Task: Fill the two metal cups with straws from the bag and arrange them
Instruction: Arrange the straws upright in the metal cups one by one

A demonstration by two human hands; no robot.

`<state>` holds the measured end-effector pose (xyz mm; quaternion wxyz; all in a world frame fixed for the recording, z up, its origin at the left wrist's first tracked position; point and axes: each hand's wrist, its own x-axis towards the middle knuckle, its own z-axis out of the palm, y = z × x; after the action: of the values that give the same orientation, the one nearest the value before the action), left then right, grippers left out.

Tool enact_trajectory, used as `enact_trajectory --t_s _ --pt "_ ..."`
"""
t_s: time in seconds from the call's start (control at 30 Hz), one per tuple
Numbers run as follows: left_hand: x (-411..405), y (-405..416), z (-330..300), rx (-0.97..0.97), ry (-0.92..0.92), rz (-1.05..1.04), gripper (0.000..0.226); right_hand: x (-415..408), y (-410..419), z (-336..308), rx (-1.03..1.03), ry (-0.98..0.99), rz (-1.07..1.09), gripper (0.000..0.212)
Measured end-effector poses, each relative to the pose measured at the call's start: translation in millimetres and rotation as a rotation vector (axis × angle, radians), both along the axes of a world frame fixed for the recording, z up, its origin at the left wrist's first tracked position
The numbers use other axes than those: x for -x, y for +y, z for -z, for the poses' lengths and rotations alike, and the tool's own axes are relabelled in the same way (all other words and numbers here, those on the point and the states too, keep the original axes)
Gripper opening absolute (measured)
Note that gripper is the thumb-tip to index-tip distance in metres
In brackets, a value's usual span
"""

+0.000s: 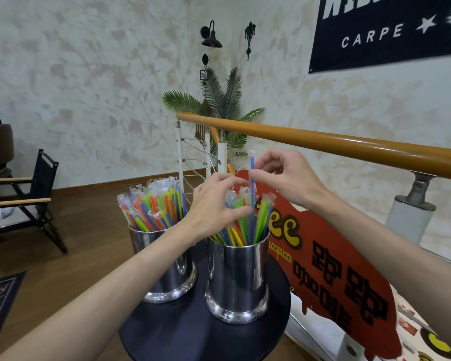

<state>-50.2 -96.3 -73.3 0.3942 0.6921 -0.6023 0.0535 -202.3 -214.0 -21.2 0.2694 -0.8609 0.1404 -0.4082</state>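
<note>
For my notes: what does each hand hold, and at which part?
Right hand pinches a blue straw near its top. Left hand rests on the straws in the right cup; its grip is unclear.

I've got one view only, head-worn, wide-angle, looking forward and down from close above a round black table (193, 332). Both forearms enter from the bottom edge. The two metal cups (237, 277) sit near centre, close in. A handrail (349, 145) runs toward 3 o'clock; the wall fills 12. Edges bend, probably lens distortion.
</note>
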Motion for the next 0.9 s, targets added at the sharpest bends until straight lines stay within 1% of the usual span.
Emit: enact_trajectory --t_s 0.1,0.23,0.3,0.37,0.47,0.6,0.7,0.8,0.9 --pt "2.2 0.7 -2.5 -0.004 0.004 0.014 0.034 -0.8 3.4 -10.8 0.017 -0.090 0.025 0.013" --pt "4.8 0.3 -4.6 -0.021 0.003 0.026 0.014 -1.1 7.6 -22.1 -0.034 -0.233 0.041 0.009" --pt "4.8 -0.5 -4.5 -0.017 -0.016 0.029 0.009 -1.6 8.9 -24.6 -0.033 -0.247 0.044 0.009" --pt "5.9 -0.3 -7.1 -0.017 -0.004 0.046 0.013 -1.8 9.5 -23.4 -0.010 -0.237 0.027 0.012" --pt "7.3 1.1 -14.5 -0.020 0.022 0.058 0.022 0.8 10.4 -14.5 0.073 -0.195 -0.037 0.024" --pt "5.0 4.7 -20.6 -0.032 0.032 0.067 0.023 3.8 2.9 -4.4 0.368 -0.044 -0.049 0.030" --pt "3.7 5.1 -19.5 -0.027 0.038 0.096 0.025 1.4 -2.8 -2.5 0.520 0.034 -0.011 0.023" --pt "0.1 4.4 -14.9 0.022 0.091 0.118 0.032 -0.1 -4.5 -6.3 0.512 -0.042 0.041 0.020" --pt "-8.8 6.0 -11.7 0.045 0.095 0.112 0.034 -0.1 -7.8 -12.5 0.416 -0.127 0.084 0.016"
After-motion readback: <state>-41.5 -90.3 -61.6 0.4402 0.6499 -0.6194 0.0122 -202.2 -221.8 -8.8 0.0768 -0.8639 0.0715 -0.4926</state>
